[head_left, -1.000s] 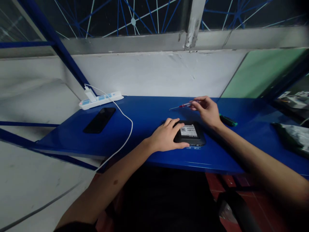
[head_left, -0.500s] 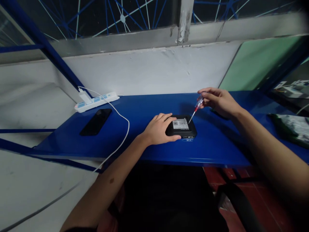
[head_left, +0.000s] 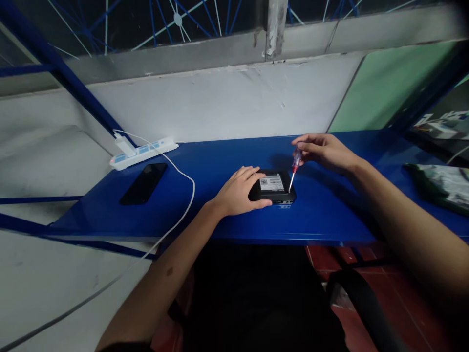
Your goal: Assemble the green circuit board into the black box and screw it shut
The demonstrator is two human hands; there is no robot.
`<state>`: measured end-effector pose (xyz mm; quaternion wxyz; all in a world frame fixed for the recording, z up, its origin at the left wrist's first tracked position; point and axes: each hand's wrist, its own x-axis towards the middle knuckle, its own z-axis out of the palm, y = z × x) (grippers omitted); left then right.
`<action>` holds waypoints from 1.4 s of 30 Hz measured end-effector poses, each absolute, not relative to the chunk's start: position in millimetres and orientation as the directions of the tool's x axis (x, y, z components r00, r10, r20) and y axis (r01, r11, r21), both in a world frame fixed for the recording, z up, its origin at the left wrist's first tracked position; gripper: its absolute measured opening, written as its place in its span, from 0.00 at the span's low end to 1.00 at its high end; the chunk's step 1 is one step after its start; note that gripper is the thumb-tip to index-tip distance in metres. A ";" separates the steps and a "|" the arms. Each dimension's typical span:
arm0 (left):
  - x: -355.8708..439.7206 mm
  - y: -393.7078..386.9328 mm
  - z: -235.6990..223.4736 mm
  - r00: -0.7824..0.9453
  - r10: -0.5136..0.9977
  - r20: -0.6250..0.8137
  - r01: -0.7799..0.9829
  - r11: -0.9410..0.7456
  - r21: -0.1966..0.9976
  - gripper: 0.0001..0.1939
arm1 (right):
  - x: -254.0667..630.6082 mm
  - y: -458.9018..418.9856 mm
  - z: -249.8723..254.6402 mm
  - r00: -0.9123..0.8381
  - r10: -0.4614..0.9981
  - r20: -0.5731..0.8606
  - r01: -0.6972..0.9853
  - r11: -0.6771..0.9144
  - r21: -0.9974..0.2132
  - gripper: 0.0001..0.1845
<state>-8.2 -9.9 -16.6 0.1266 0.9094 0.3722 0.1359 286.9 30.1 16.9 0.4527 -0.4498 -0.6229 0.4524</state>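
Observation:
A small black electronic box [head_left: 289, 184] lies flat on the blue table, a white printed label with a square code facing up and ports along its near edge. Across its left part my left hand [head_left: 240, 190] grips it, thumb at the near edge and fingers over the far side. My right hand [head_left: 322, 151] is closed around the clear purplish handle of a screwdriver [head_left: 296, 160] with a red collar. The steel shaft points down, slightly tilted, and its tip is at the box's near right corner. Whether the tip sits in a screw is too small to tell.
On the table's left lie a black phone [head_left: 144, 184] and a white power strip [head_left: 144, 152] with a plugged-in charger. Its white cable [head_left: 193, 188] runs over the near edge. A silvery packet [head_left: 441, 186] lies at far right. A white wall [head_left: 220, 107] stands behind.
The screwdriver's tip has moved from beside the label's right edge to the box's near right corner, and the tool is more upright. My left hand keeps its grip; the view has shifted slightly.

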 end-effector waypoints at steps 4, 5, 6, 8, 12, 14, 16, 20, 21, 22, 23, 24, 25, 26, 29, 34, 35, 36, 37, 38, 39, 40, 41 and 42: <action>-8.6 -10.4 -18.2 0.688 0.706 0.167 0.634 -0.697 0.335 0.43 | 285.7 30.2 15.9 -0.191 0.971 0.146 0.129 0.172 -0.977 0.18; -8.6 -10.7 -18.2 0.685 0.710 0.166 0.637 -0.693 0.337 0.43 | 285.9 30.5 15.8 -0.189 0.971 0.147 0.122 0.172 -0.978 0.18; -8.6 -11.1 -18.0 0.681 0.714 0.161 0.641 -0.688 0.340 0.43 | 286.2 30.8 15.7 -0.184 0.971 0.150 0.117 0.173 -0.978 0.18; -8.2 -12.1 -16.7 0.672 0.726 0.145 0.653 -0.674 0.347 0.43 | 286.9 31.2 15.7 -0.175 0.972 0.155 0.113 0.177 -0.978 0.18; -7.4 -13.7 -13.9 0.668 0.736 0.109 0.666 -0.656 0.354 0.45 | 287.0 30.4 16.2 -0.168 0.973 0.160 0.104 0.179 -0.978 0.18; -7.4 -13.9 -13.7 0.667 0.738 0.100 0.667 -0.652 0.361 0.46 | 286.5 29.7 16.5 -0.174 0.971 0.162 0.099 0.181 -0.979 0.18; -7.7 -13.7 -14.0 0.668 0.737 0.108 0.663 -0.654 0.364 0.45 | 286.4 29.2 16.8 -0.183 0.970 0.161 0.112 0.184 -0.977 0.17; -7.9 -12.8 -14.6 0.674 0.727 0.131 0.655 -0.671 0.348 0.44 | 287.7 29.7 16.5 -0.204 0.965 0.166 0.154 0.199 -0.968 0.17; -7.8 -12.6 -14.6 0.676 0.725 0.132 0.655 -0.673 0.344 0.44 | 288.1 30.0 16.2 -0.204 0.965 0.163 0.163 0.198 -0.967 0.17; -7.8 -12.6 -14.5 0.678 0.723 0.131 0.654 -0.675 0.341 0.44 | 288.4 30.4 15.8 -0.203 0.966 0.159 0.171 0.194 -0.966 0.17; -7.7 -12.6 -14.4 0.679 0.722 0.129 0.654 -0.676 0.340 0.44 | 288.7 30.7 15.5 -0.202 0.967 0.154 0.180 0.191 -0.965 0.18; -7.7 -12.8 -14.1 0.680 0.722 0.126 0.655 -0.676 0.339 0.44 | 288.8 30.9 15.2 -0.203 0.967 0.152 0.187 0.190 -0.964 0.18; -7.7 -13.0 -13.8 0.679 0.723 0.123 0.657 -0.674 0.338 0.44 | 288.8 31.0 15.0 -0.205 0.967 0.153 0.193 0.193 -0.962 0.19; -7.8 -13.4 -13.5 0.678 0.725 0.120 0.659 -0.672 0.338 0.45 | 288.8 30.9 15.1 -0.205 0.966 0.155 0.197 0.196 -0.961 0.20; -8.1 -14.5 -12.5 0.673 0.731 0.113 0.664 -0.665 0.341 0.45 | 289.0 30.1 16.9 -0.190 0.970 0.153 0.202 0.191 -0.960 0.21; -9.0 -14.7 -13.1 0.671 0.734 0.106 0.669 -0.661 0.341 0.43 | 290.2 28.5 21.7 -0.136 0.979 0.153 0.174 0.176 -0.969 0.18; -9.2 -14.4 -13.6 0.669 0.736 0.106 0.671 -0.659 0.342 0.43 | 290.1 28.7 21.9 -0.125 0.979 0.161 0.163 0.181 -0.970 0.18; -9.5 -13.9 -14.1 0.669 0.735 0.109 0.669 -0.660 0.341 0.42 | 289.7 29.0 21.7 -0.112 0.979 0.172 0.149 0.188 -0.971 0.18; -9.9 -13.1 -14.4 0.675 0.728 0.122 0.661 -0.670 0.339 0.40 | 289.0 29.6 20.9 -0.095 0.978 0.186 0.133 0.198 -0.971 0.19; -10.6 -12.0 -14.5 0.681 0.717 0.149 0.648 -0.685 0.334 0.36 | 287.8 30.3 19.5 -0.075 0.976 0.203 0.113 0.210 -0.971 0.19; -11.7 -10.6 -14.2 0.679 0.707 0.195 0.635 -0.700 0.326 0.31 | 286.2 31.1 17.5 -0.053 0.973 0.224 0.089 0.228 -0.970 0.19; -13.2 -8.8 -13.6 0.660 0.704 0.262 0.631 -0.709 0.315 0.26 | 284.1 31.9 15.0 -0.032 0.969 0.246 0.064 0.248 -0.967 0.19; -15.1 -6.9 -12.6 0.621 0.705 0.343 0.638 -0.709 0.301 0.22 | 281.3 32.4 12.2 -0.021 0.964 0.266 0.041 0.267 -0.963 0.20; -17.3 -4.9 -11.3 0.555 0.710 0.433 0.661 -0.693 0.289 0.20 | 277.9 32.6 9.2 -0.012 0.957 0.289 0.025 0.289 -0.957 0.20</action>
